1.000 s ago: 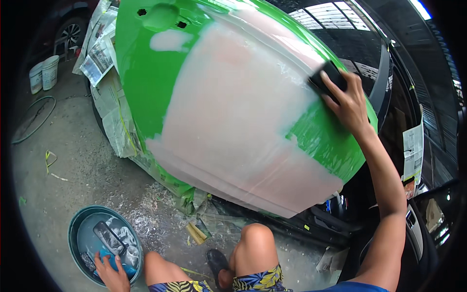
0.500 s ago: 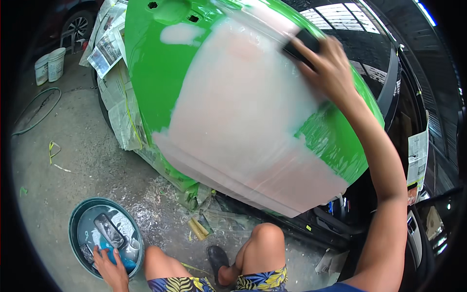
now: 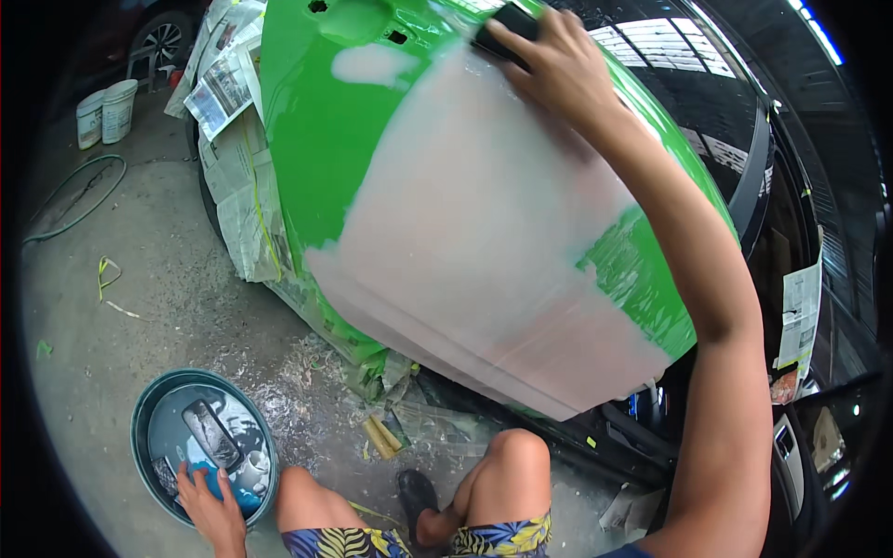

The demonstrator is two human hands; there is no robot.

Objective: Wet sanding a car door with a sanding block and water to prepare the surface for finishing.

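Note:
A green car door panel carries a broad, wet patch of pinkish-white filler. My right hand is closed around a black sanding block, pressed to the panel at the far upper edge of the patch. At the lower left, my left hand reaches into a dark green bucket of cloudy water, its fingers curled over a blue thing whose kind I cannot make out. Beside those fingers, a dark oblong block lies in the bucket.
Newspaper masking hangs along the car's left side. Two white pails and a hose are on the floor at the far left. Scraps and a tan strip lie below the panel. An opened car door stands at the right.
My right hand has slid the sanding block up and to the left along the filler's upper edge. My left hand stays in the bucket. The whole view has shifted slightly.

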